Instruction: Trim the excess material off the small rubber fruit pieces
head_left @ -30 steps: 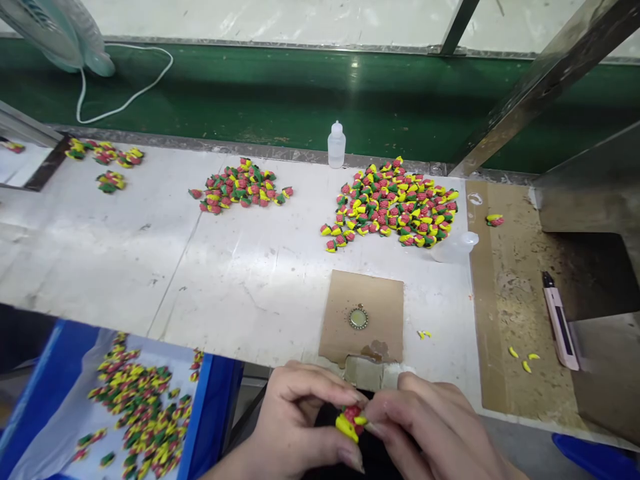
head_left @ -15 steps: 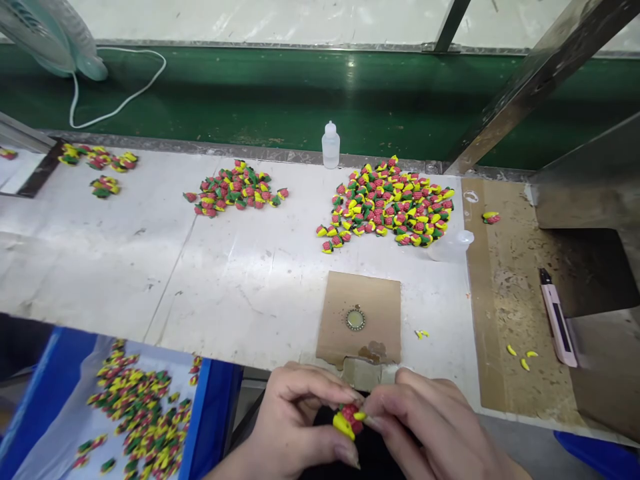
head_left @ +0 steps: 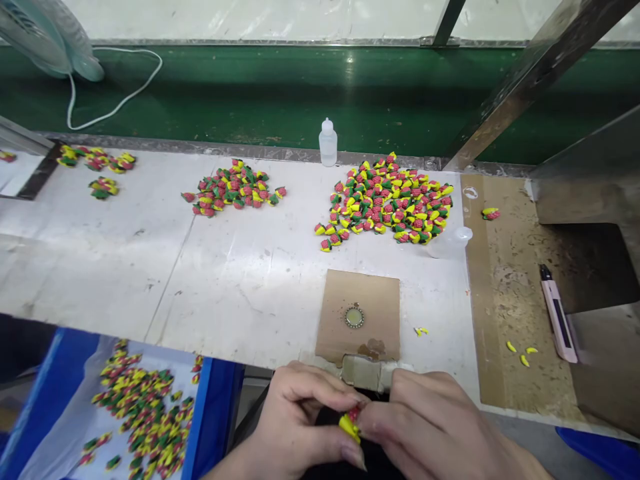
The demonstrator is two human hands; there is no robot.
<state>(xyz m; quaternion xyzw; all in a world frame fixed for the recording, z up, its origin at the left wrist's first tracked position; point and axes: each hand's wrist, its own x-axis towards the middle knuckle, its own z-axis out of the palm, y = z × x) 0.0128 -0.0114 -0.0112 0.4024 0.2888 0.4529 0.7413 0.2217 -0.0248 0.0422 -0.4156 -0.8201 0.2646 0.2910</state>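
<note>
Far left, a pale desk fan [head_left: 45, 37] above a green wall [head_left: 280, 93], its white cord [head_left: 115, 93] looping down against the green. Below, on a scuffed white table [head_left: 100, 280], small clusters of red, yellow and green charms [head_left: 95, 160] near the back edge. Lower down, past the table's front edge, a blue tray [head_left: 215, 413] lined with a plastic bag [head_left: 65, 413] and covered in a spread of similar charms [head_left: 140, 407]. Toward the middle of the table, a medium pile of charms [head_left: 233, 189], then a white dropper bottle [head_left: 328, 143] at the back edge, and a larger pile of charms [head_left: 385, 200] just beside a clear plastic cup [head_left: 450, 243]. In front of the larger pile, a square of brown cardboard [head_left: 357, 313] with a round metal pendant [head_left: 354, 317] lying on it. At the bottom, the left hand [head_left: 305, 413] and right hand [head_left: 430, 427] close together over dark cloth [head_left: 350, 467], fingers curled in a narrow pinch, one red-and-yellow charm [head_left: 350, 425] held between both sets of fingertips and partly hidden by them. Far right, on a strip of tan paper [head_left: 515, 293], a lone charm [head_left: 491, 213] and yellow scraps [head_left: 520, 352], with a pink utility knife [head_left: 557, 313] just beyond.
</note>
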